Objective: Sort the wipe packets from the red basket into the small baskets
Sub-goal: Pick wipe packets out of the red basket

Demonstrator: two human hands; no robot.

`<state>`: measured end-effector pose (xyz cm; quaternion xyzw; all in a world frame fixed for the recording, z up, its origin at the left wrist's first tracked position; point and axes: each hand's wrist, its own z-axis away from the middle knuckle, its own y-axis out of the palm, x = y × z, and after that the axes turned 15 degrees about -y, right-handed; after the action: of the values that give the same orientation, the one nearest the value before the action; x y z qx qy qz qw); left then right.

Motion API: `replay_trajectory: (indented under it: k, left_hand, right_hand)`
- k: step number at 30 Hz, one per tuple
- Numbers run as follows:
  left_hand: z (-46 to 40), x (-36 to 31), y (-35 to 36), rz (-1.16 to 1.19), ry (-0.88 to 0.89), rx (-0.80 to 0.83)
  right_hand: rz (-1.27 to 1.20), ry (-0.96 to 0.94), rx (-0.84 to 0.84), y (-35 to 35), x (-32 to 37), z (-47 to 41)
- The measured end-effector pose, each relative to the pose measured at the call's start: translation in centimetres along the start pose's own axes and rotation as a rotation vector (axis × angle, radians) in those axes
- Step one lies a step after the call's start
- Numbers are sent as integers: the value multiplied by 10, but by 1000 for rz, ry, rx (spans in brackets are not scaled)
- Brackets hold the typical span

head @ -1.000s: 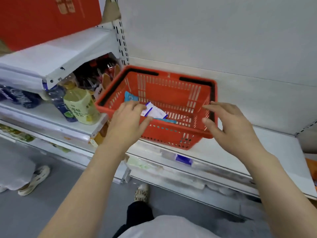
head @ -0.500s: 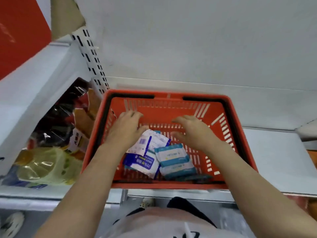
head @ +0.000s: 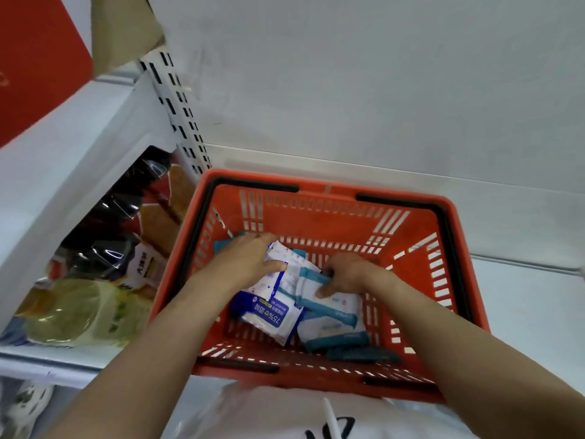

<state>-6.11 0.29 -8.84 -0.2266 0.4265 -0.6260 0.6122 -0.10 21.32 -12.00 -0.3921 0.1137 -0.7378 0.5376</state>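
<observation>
The soft white-and-blue and white-and-teal plastic wipe packets (head: 285, 299) all lay heaped in the slotted red plastic basket (head: 316, 204) on the white shelf (head: 522, 296), so sorting looked barely begun. The left hand (head: 243, 264) rested on a blue-printed packet (head: 269, 315), thumb against it; the right hand (head: 346, 274) pinched a teal-edged packet (head: 329, 307). No small baskets were in view; bottled drinks (head: 79, 308) stood beside

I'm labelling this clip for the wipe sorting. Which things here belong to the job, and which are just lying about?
Job:
red basket
blue-and-white wipe packet
teal-and-white wipe packets
left hand, on the packets
right hand, gripping a teal-and-white packet

Lying about:
bottled drinks
dark snack bags
white shelf
</observation>
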Motion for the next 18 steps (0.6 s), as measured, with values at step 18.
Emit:
replay_trajectory:
  k: [18]
  left_hand:
    - [-23, -77, 81, -5, 104, 599]
  right_hand:
    - [-359, 197, -843, -20, -30, 99]
